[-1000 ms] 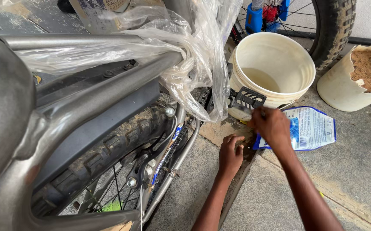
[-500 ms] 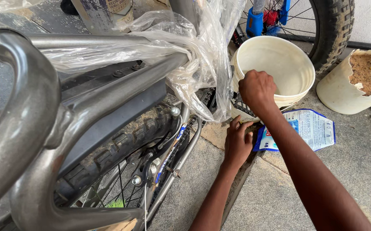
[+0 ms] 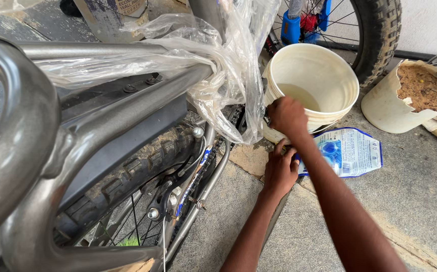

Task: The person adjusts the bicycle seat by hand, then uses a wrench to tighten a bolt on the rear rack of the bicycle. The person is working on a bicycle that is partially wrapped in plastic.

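Hands first: right hand (image 3: 289, 117) is up against the side of the white bucket (image 3: 329, 70), right where the clear plastic sheet (image 3: 228, 75) hangs off the bike frame (image 3: 143, 108). Knuckles face me, fingers curl in toward the bike, so I can't tell if they're clamped on anything or just pressed there. Left hand (image 3: 280, 171) sits just below it, low by the floor (image 3: 410, 201), fingers (image 3: 283, 147) bent up and reaching into the gap under the right wrist. Whatever they're on is hidden behind the right arm, so grip there is also a can't-tell from my end.

Bucket stands upright on the floor w/ a bit of pale cloudy liquid in the bottom. Flat blue & white pouch (image 3: 347, 151) lies on the floor just beside it, partly tucked under my right forearm.

Rest of the view, left to right: fat grey frame tubes fill the left side, knobby dirty rear tire (image 3: 133, 176) under them w/ spokes and chain (image 3: 198, 166) beside it. Second wheel (image 3: 379, 35) leans at the back behind the bucket, blue & red bits near its hub. Far right there's a torn white container (image 3: 405, 108) full of brown crumbly stuff, well apart from both hands.
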